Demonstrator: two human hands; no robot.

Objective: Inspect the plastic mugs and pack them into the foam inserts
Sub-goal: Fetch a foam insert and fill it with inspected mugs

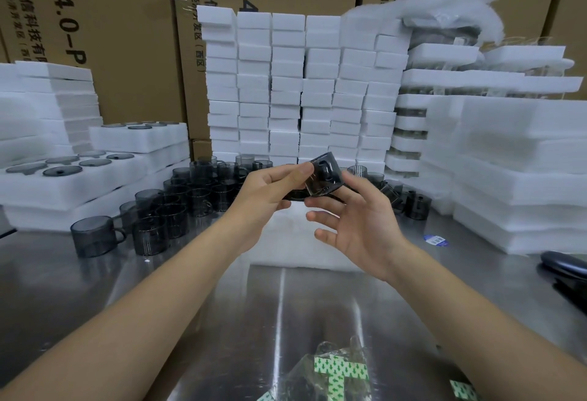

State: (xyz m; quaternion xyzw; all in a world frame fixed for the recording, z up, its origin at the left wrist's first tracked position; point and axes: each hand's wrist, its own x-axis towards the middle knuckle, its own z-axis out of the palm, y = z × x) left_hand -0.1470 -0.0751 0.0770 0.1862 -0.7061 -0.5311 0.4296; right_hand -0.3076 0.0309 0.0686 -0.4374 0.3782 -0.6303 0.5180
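A smoky grey transparent plastic mug (324, 176) is held up in mid-air over a white foam insert (295, 241) that lies on the steel table. My left hand (270, 191) grips it from the left, thumb near its rim. My right hand (359, 219) supports it from the right and below, thumb against its side, lower fingers spread apart. Several more grey mugs (171, 206) stand crowded on the table to the left and behind. Foam inserts filled with mugs (66, 178) are stacked at the left.
Tall stacks of white foam blocks (301, 89) rise behind, with cardboard boxes (104, 35) at the back. Foam trays (521, 178) are piled at the right. A black object (565, 268) lies at the right edge, and a plastic bag with green-patterned tape (336, 372) near me.
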